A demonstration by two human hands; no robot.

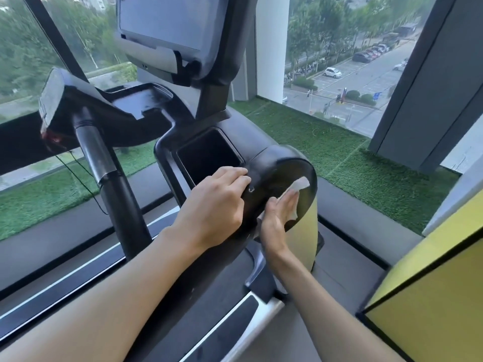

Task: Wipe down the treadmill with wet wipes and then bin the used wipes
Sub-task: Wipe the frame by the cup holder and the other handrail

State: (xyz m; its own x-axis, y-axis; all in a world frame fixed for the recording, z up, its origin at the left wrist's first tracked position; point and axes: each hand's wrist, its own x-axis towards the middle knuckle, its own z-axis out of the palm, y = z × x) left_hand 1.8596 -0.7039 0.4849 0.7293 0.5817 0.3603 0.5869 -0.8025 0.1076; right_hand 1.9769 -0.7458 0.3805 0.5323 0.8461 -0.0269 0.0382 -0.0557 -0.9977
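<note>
Your left hand [218, 202] is curled over the top edge of the treadmill [264, 163] console's right end, fingers hooked right next to the rectangular cup pocket [209, 156], so it's gripping the black plastic there to brace. Your right hand [278, 218] is flat and open-palmed, pressing a white wet wipe [298, 185] against the rounded black end cap of that same arm; the wipe sticks out past your fingertips at the top and a crumpled corner peeks out by the lower edge of your palm. So it's not a closed grip on the wipe, more like pinning it against the surface. The screen [167, 22] sits up above on its post, and the left handlebar [104, 163] runs down toward the belt deck [217, 296]. Off to the right there's a yellow panel [428, 304] with black trim, and green artificial turf [339, 158] runs along the window beyond the machine.
</note>
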